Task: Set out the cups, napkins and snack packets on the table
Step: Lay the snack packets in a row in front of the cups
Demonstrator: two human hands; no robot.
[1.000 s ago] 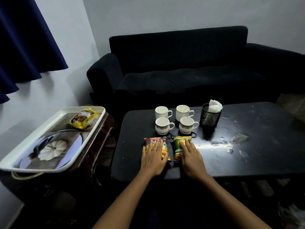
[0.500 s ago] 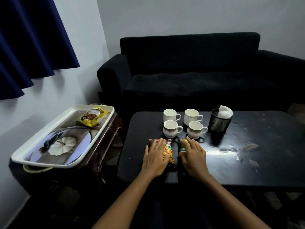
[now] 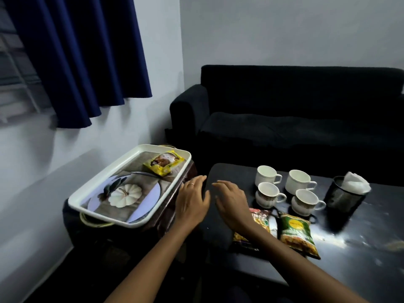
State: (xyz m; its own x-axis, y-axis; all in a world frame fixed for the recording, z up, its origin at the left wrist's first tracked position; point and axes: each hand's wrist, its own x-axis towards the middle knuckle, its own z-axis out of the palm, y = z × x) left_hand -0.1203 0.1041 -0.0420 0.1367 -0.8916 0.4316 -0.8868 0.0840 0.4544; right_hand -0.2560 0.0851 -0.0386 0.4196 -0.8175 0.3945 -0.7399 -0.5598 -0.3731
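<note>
Your right hand and your left hand are both spread, fingers loose, and hold nothing. They hover side by side near the left edge of the dark table. Just right of your right hand, partly under its wrist, lies the red snack packet, and beside it the green snack packet. Beyond your right hand stand four cups and a dark holder with napkins. Beyond your left hand, the yellow snack packet lies in the white tray.
</note>
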